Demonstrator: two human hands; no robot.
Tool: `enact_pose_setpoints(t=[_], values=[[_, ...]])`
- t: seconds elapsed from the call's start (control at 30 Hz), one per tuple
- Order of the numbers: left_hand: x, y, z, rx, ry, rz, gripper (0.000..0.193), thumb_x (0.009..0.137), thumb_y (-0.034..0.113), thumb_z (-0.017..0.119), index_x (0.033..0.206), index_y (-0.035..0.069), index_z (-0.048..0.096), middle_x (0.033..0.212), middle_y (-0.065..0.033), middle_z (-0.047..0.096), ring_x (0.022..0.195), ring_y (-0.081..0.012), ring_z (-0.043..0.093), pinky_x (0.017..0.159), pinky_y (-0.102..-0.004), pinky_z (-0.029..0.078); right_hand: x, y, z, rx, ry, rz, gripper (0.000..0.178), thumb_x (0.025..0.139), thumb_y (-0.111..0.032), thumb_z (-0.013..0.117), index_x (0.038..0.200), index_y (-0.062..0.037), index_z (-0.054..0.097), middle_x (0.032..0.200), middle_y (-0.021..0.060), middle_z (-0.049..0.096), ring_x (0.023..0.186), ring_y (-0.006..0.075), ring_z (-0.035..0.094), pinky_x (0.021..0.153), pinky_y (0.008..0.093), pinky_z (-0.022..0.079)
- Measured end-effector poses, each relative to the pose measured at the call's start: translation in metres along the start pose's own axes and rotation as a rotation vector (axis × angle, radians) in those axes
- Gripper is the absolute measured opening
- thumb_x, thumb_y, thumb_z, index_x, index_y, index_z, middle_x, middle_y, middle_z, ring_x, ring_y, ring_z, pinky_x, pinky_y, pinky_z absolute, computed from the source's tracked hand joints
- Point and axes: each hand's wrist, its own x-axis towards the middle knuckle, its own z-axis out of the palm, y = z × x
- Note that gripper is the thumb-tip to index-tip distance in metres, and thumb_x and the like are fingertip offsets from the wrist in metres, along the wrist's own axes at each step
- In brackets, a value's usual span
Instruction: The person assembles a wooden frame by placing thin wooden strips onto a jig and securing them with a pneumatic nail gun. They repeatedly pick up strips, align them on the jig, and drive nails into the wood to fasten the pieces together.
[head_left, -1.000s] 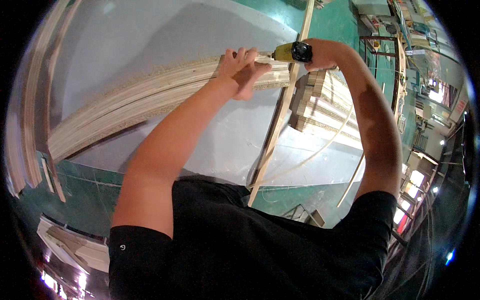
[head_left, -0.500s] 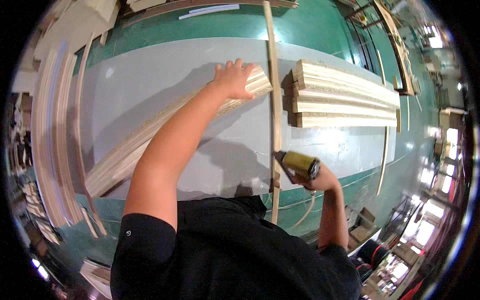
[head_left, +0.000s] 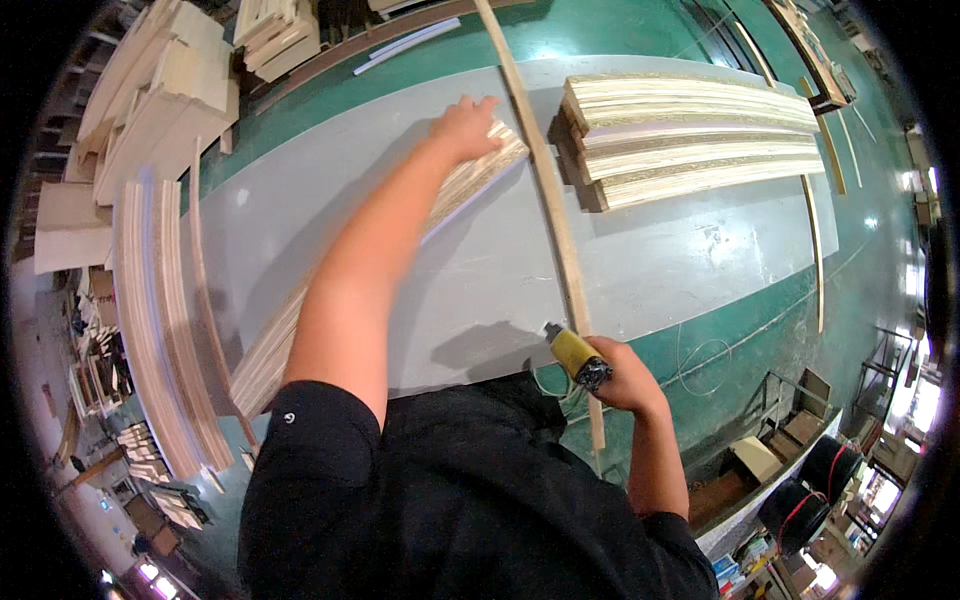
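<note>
A long bundle of layered wood strips [head_left: 478, 180] lies slantwise on the grey sheet, its far end close to a narrow wooden batten [head_left: 545, 190]. My left hand [head_left: 467, 130] is closed over that far end, fingers on the far side. My forearm hides much of the bundle's middle. A pale lilac edge shows along its near side. In my right hand [head_left: 625, 375] is a yellow and black nail gun [head_left: 576, 357]. Its dark nose points away from me to the left, above the grey sheet beside the batten. The right fingers are partly hidden behind the tool.
The grey sheet [head_left: 680, 270] covers the work surface. Several stacked wood bundles [head_left: 700, 140] lie right of the batten. More long strips [head_left: 150, 320] stand at the left. Stacked panels [head_left: 160, 110] fill the far left. A thin hose [head_left: 705, 365] loops over the green floor.
The view has shifted. The nail gun has come back toward me and its nose has turned away from the batten. My left hand stays on the bundle, whose lilac near edge now shows.
</note>
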Motion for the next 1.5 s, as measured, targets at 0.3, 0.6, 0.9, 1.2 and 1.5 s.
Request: enact_pose_setpoints(t=[0.3,0.6,0.9,1.2,1.5], values=[[-0.293,-0.065,0.006,0.243,0.080,-0.204,0.100,0.071,0.050,0.084,0.155,0.022,0.038,0.159,-0.0220,0.026,0.147,-0.0427,0.028,0.116,-0.0668,0.023,0.054,-0.021,0.049,-0.520,0.096,0.028,0.073,0.078,-0.003,0.069,0.146,-0.0014,0.040,0.124,0.0233,0.055,0.118,0.0455,0.051,0.099,0.0516,0.046],[-0.440,-0.171,-0.017,0.110,-0.055,-0.474,0.119,0.058,0.042,0.092,0.159,0.025,0.032,0.158,-0.0212,0.030,0.145,-0.0424,0.033,0.116,-0.0593,0.029,0.085,-0.035,0.110,-0.703,0.323,-0.161,0.075,0.076,-0.009,0.077,0.145,-0.0090,0.047,0.125,0.0176,0.053,0.115,0.0395,0.051,0.094,0.0500,0.046],[-0.529,-0.226,0.002,0.221,0.105,-0.440,0.115,0.057,0.038,0.092,0.156,0.024,0.036,0.150,-0.0178,0.040,0.138,-0.0397,0.040,0.113,-0.0615,0.031,0.193,-0.177,0.172,-1.151,0.021,-0.724,0.099,0.076,-0.037,0.085,0.158,-0.0259,0.031,0.153,0.0170,0.039,0.146,0.0404,0.032,0.119,0.0562,0.030],[-0.528,-0.234,-0.001,0.006,0.154,-0.430,0.113,0.049,0.029,0.095,0.150,0.022,0.045,0.137,-0.0160,0.050,0.133,-0.0392,0.045,0.112,-0.0541,0.035,0.285,-0.214,0.205,-1.393,-0.232,-0.757,0.121,0.058,-0.043,0.095,0.157,-0.0230,0.028,0.144,0.0177,0.046,0.136,0.0397,0.045,0.110,0.0583,0.039],[-0.550,-0.208,-0.009,-0.265,-0.099,-0.380,0.105,0.052,0.026,0.095,0.146,0.021,0.048,0.138,-0.0150,0.052,0.132,-0.0389,0.047,0.108,-0.0524,0.040,0.258,-0.221,0.185,-1.338,-0.608,-0.621,0.121,0.056,-0.036,0.094,0.156,-0.0199,0.029,0.137,0.0187,0.052,0.128,0.0401,0.052,0.103,0.0615,0.043]])
